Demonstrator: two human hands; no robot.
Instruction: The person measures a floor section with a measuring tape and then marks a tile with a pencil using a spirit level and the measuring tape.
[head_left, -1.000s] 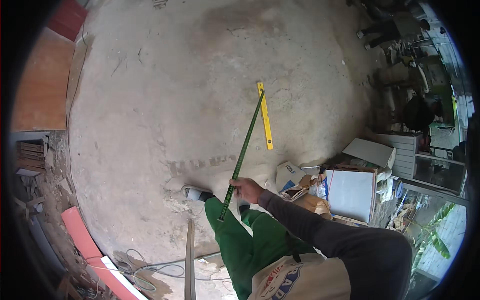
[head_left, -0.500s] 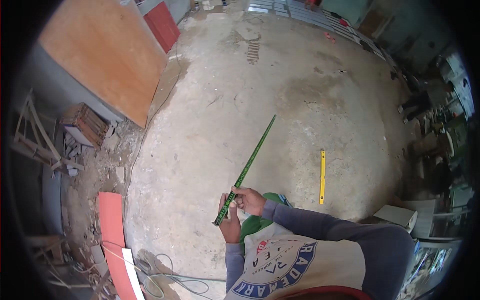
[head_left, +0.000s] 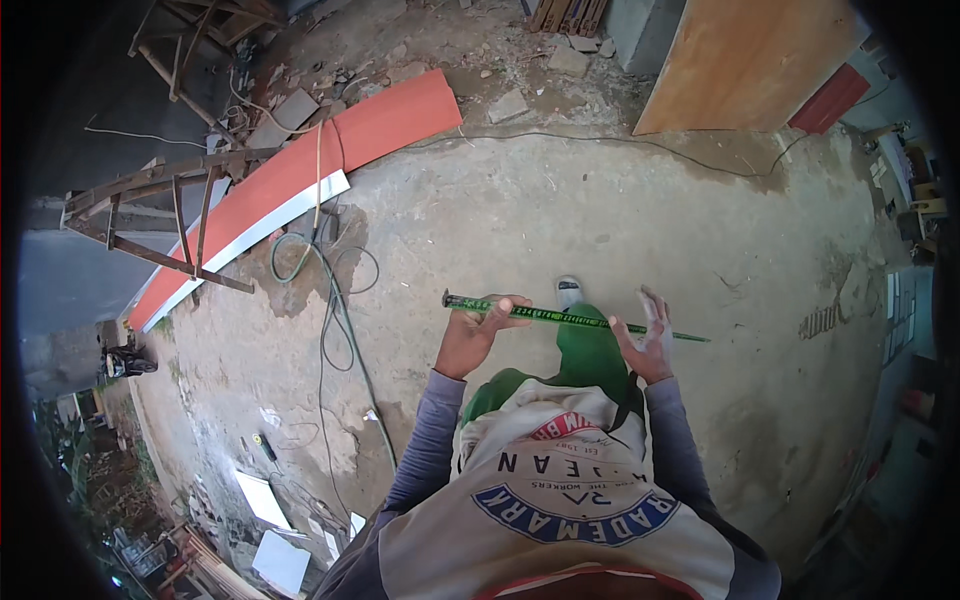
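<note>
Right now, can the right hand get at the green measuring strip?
Likely yes: the right hand is open right by the green measuring strip, with nothing visible blocking it. The left hand holds the strip farther left, leaving that stretch free.

One green measuring tape [head_left: 575, 319], one orange-brown board [head_left: 750, 65]

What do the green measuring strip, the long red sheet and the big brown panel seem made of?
Green measuring strip: coated metal or plastic, perhaps; thin, straight, slightly glossy.
Long red sheet: possibly painted metal, matte; smooth, even colour.
Big brown panel: probably plywood, unpainted; flat, mottled wood tone.
</note>
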